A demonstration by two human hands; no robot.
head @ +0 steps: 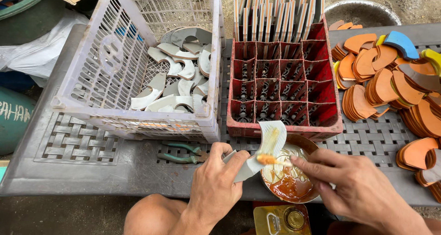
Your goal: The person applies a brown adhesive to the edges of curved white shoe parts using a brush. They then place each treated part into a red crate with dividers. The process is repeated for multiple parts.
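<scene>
The left hand (216,182) pinches a curved white piece (266,145) by its lower end, fingers closed on it, holding it tilted above a bowl (308,145). The right hand (356,184) grips a small brush (271,160), fingers pressed together around the handle; the bristle end, wet with orange glue, touches the piece's face, which shows a yellowish streak. The bowl sits just under both, holding amber-red liquid (289,184), at the near edge of a grey woven-pattern table (78,145). Green pliers (181,153) lie just left of the left hand. Beyond the bowl stands a red divided crate (280,81), its far row packed with upright pieces. To its left, a pale plastic basket (105,55) holds loose white curved pieces. On the right lie stacks of orange curved pieces (381,85). A yellow tin (281,220) sits below the table edge.
</scene>
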